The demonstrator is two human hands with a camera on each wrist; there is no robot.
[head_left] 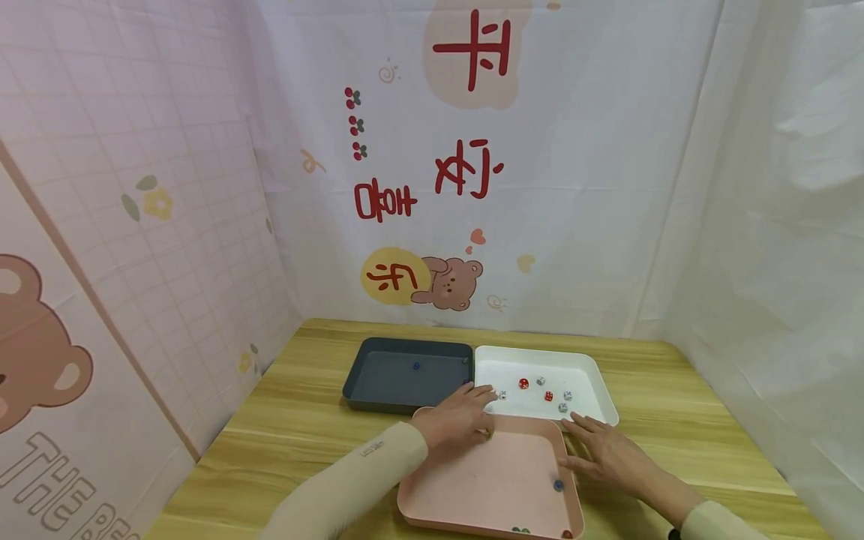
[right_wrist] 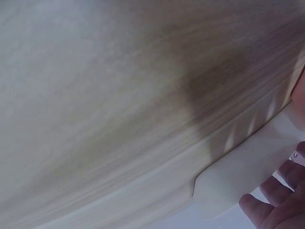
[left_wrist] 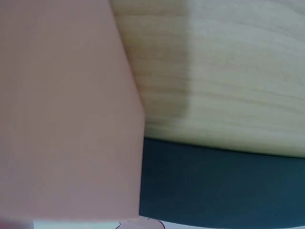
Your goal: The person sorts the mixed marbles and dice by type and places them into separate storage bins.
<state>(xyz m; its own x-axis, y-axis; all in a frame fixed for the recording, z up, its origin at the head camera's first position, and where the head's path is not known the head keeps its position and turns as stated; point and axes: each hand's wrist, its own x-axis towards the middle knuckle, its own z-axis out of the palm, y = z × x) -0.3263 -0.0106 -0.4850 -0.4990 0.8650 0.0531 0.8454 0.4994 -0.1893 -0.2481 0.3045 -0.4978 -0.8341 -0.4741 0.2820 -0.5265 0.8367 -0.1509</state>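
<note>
In the head view the left hand (head_left: 460,417) reaches over the far-left corner of the pink tray (head_left: 493,480), fingers spread towards the white tray (head_left: 601,390); a small green piece (head_left: 489,435) lies by its thumb. The right hand (head_left: 607,454) rests with loose, extended fingers at the corner where the pink and white trays meet. Red dice (head_left: 523,383) and several pale dice (head_left: 568,395) lie in the white tray. A blue piece (head_left: 558,485) is in the pink tray, right side. In the right wrist view, fingertips (right_wrist: 257,207) are beside the white tray (right_wrist: 243,176).
A dark tray (head_left: 385,379) with a blue piece (head_left: 416,366) stands at the back left, its wall (left_wrist: 214,183) close in the left wrist view. Green pieces (head_left: 521,530) and a red piece (head_left: 567,534) lie near the pink tray's front edge. Cloth walls (head_left: 574,247) enclose the wooden table (head_left: 283,435).
</note>
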